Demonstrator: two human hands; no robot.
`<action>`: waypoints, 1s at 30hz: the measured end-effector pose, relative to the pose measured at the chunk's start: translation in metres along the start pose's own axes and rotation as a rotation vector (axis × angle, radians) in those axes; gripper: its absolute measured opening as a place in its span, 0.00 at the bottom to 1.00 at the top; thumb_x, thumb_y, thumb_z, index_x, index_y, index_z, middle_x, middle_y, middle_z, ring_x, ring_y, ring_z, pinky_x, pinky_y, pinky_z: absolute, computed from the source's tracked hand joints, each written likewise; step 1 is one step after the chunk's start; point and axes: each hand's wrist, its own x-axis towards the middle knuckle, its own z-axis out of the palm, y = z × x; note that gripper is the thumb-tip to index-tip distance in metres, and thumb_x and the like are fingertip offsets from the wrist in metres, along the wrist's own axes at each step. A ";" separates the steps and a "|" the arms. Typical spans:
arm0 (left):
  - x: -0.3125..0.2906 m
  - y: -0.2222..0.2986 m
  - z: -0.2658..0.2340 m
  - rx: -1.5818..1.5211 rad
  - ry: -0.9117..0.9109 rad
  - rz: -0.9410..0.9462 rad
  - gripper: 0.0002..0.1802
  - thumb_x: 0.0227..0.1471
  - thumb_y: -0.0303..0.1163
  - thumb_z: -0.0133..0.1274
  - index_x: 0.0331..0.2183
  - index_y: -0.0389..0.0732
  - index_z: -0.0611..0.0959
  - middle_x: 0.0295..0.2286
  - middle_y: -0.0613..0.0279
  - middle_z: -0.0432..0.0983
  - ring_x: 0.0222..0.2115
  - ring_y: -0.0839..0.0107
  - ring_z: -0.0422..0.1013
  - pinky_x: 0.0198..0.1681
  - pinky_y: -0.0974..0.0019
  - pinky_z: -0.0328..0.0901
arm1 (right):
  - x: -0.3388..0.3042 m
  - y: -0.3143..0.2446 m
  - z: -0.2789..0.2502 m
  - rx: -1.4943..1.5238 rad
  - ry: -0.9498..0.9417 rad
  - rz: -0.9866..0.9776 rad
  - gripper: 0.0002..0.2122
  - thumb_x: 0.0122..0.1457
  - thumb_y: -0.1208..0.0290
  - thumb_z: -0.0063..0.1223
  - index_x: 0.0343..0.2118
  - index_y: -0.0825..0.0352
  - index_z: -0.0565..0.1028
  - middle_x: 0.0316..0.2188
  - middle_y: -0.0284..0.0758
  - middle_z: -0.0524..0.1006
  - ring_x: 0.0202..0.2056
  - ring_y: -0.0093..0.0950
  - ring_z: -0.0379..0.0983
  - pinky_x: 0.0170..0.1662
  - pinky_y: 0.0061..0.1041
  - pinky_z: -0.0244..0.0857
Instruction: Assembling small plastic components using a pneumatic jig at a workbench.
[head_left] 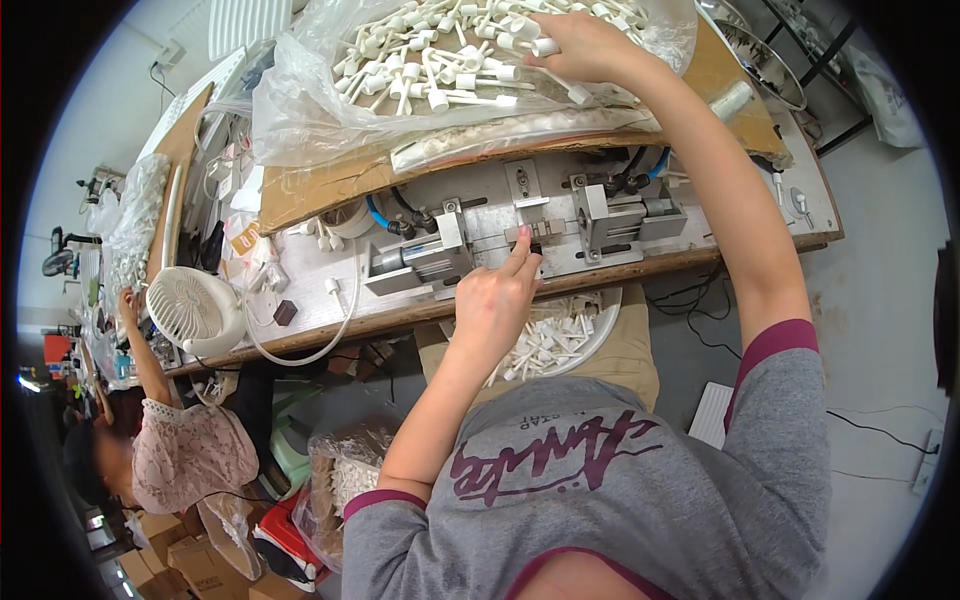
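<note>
My right hand (585, 48) reaches over the far pile of white plastic sticks with cylindrical heads (400, 75), which lies on clear plastic sheeting. Its fingers close around one white plastic stick (545, 47) at the pile's right side. My left hand (493, 305) is at the metal fixture (542, 232) in the middle of the bench. Its index finger is stretched out and touches the fixture; the other fingers are partly curled, and I see nothing held in them. Metal clamp blocks stand left (425, 258) and right (625, 222) of the fixture.
A bowl of more white sticks (560, 335) sits on my lap below the bench edge. Cardboard (300, 198) lies under the pile. Blue and black hoses run to the clamps. A white fan (196, 310) stands at the left, where another person (195, 450) works.
</note>
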 end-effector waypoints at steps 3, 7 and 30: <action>0.002 -0.002 0.005 -0.011 0.019 0.029 0.14 0.42 0.33 0.64 0.35 0.43 0.84 0.47 0.60 0.77 0.16 0.63 0.73 0.22 0.68 0.68 | 0.002 0.019 0.014 0.015 0.062 -0.067 0.25 0.58 0.49 0.55 0.49 0.66 0.74 0.39 0.45 0.77 0.43 0.42 0.75 0.48 0.39 0.69; 0.001 -0.002 0.006 -0.031 0.027 0.021 0.14 0.42 0.32 0.64 0.35 0.43 0.84 0.48 0.60 0.77 0.17 0.63 0.74 0.23 0.67 0.69 | -0.001 0.004 0.009 -0.024 -0.041 -0.122 0.26 0.55 0.48 0.57 0.47 0.67 0.76 0.42 0.43 0.74 0.47 0.41 0.72 0.50 0.37 0.67; -0.021 0.022 -0.033 -0.359 -0.046 0.024 0.24 0.42 0.38 0.67 0.43 0.43 0.83 0.52 0.59 0.73 0.27 0.70 0.78 0.30 0.69 0.72 | -0.009 0.013 -0.012 0.579 0.456 0.147 0.12 0.59 0.65 0.55 0.29 0.72 0.76 0.25 0.43 0.78 0.29 0.37 0.76 0.32 0.31 0.68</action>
